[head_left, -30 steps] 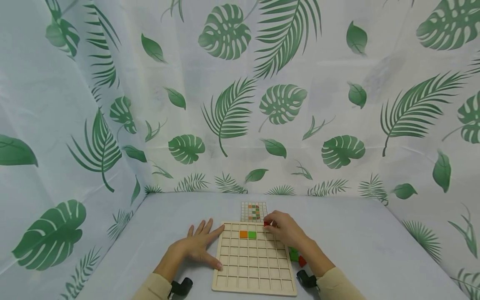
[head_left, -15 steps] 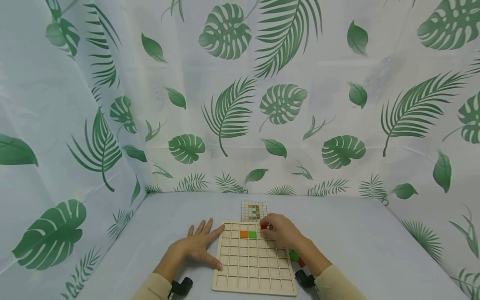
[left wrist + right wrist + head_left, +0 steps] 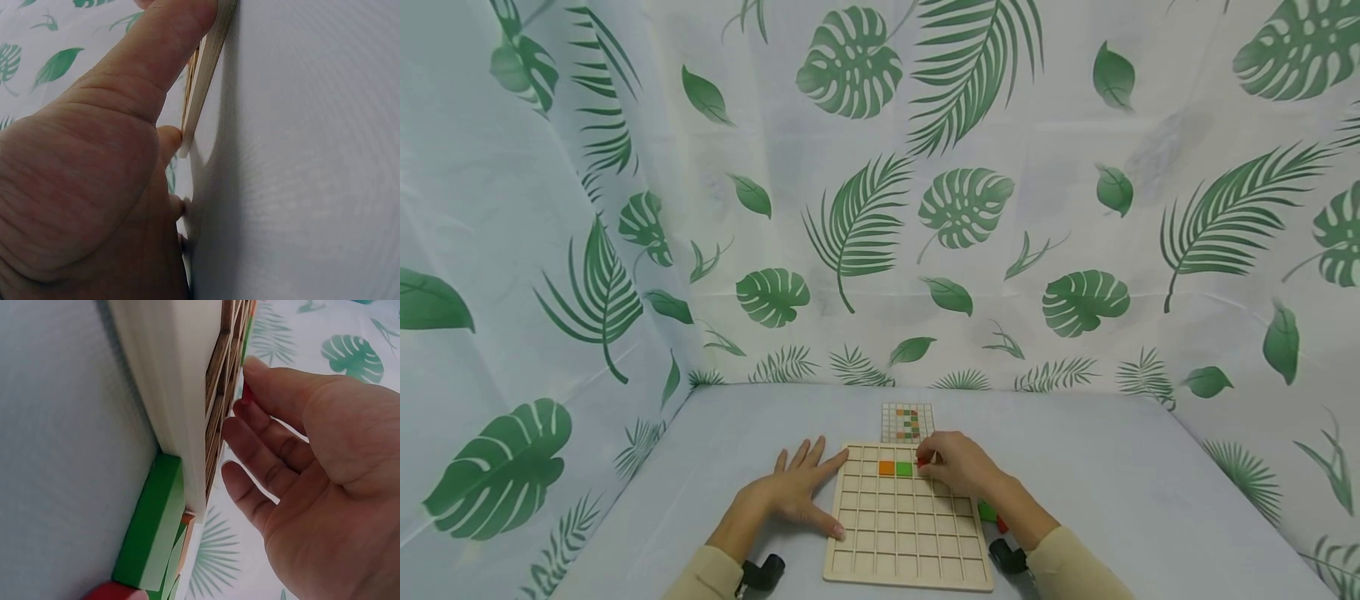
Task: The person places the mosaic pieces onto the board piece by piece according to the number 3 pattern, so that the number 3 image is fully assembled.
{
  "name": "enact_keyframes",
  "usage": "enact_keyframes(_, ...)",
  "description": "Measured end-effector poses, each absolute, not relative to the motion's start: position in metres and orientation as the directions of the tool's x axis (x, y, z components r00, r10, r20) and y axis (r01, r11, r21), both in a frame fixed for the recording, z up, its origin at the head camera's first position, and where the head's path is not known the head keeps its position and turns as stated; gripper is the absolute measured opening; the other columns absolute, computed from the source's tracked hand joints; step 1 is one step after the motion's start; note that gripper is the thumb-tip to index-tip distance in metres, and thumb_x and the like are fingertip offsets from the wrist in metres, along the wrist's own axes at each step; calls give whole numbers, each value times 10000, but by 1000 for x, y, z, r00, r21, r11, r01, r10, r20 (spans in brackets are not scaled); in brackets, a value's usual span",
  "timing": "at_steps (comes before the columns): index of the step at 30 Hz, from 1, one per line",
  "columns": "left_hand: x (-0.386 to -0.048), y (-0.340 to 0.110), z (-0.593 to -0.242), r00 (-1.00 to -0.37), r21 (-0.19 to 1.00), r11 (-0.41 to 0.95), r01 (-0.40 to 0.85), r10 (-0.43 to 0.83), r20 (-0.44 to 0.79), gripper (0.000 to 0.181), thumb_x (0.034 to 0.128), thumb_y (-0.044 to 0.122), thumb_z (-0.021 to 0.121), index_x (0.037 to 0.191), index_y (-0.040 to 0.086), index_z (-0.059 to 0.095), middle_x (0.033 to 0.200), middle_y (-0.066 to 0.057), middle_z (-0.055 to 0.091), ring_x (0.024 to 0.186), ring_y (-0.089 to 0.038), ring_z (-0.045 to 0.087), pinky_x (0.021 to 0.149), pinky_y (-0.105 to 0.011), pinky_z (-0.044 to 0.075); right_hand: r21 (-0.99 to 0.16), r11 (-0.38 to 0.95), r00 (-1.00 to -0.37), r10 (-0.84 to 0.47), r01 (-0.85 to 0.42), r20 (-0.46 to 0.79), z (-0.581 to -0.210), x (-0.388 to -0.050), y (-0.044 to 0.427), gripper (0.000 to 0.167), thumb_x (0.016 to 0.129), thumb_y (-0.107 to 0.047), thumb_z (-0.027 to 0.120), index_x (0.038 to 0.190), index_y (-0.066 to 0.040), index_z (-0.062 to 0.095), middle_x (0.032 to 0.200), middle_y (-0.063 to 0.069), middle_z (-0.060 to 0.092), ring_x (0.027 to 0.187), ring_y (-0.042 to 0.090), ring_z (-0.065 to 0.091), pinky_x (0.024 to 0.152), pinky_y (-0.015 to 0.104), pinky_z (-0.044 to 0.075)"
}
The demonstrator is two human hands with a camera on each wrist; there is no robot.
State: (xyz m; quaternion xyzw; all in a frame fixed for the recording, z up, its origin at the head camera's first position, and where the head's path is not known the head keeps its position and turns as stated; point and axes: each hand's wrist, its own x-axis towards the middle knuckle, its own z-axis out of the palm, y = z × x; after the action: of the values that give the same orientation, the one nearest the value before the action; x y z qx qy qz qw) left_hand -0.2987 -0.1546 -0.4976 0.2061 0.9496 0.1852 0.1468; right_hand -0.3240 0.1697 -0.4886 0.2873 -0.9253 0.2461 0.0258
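A wooden grid board [image 3: 907, 543] lies in front of me, with an orange square tile [image 3: 887, 468] and a green square tile [image 3: 904, 469] side by side in its second row. My right hand [image 3: 962, 463] pinches a small red piece [image 3: 247, 394] between thumb and fingertips, just right of the green tile. Most of that piece is covered, so its shape and whether it touches the board cannot be told. Spread flat, my left hand [image 3: 797, 492] touches the board's left edge with thumb and index finger.
A small card with a coloured grid pattern [image 3: 907, 423] lies behind the board. At the board's right side are loose pieces, among them a green block [image 3: 150, 525] and a red piece [image 3: 109, 592]. Leaf-printed curtain [image 3: 880, 208] surrounds the white table [image 3: 1097, 467].
My right hand has moved left and slightly nearer with the red piece, from the board's back edge to beside the green tile. The left hand stays in place.
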Motion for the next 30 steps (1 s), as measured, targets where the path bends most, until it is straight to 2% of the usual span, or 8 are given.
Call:
enact_keyframes(8,-300,-155,-499,-872,412,846,339,447,-199,1284,629,790,833,1667,326,236,1753,-190,39,1620,-443,-16,1246,-733,-17,-472,714,-847,-507,-517,161,-489,-324,168,140,928,-179,799,1057,-132,775,962,-61,703,781,62,586,654,257,505)
enact_keyframes(19,-299,-154,-498,-873,413,845,340,447,-196,1284,627,780,841,1666,316,245,1751,-199,42,1618,-448,-16,1245,-734,-16,-458,709,-834,-529,-536,157,-489,-325,165,80,926,-158,798,1000,-141,775,925,-78,675,747,52,557,626,239,490)
enact_keyframes(30,-297,-154,-498,-880,408,851,330,434,-194,1294,604,782,849,1661,317,264,1750,-202,55,1619,-446,-4,1248,-729,-17,-450,693,-815,-557,-563,161,-485,-321,166,86,932,-167,792,1001,-117,783,948,-21,687,814,75,581,678,272,518)
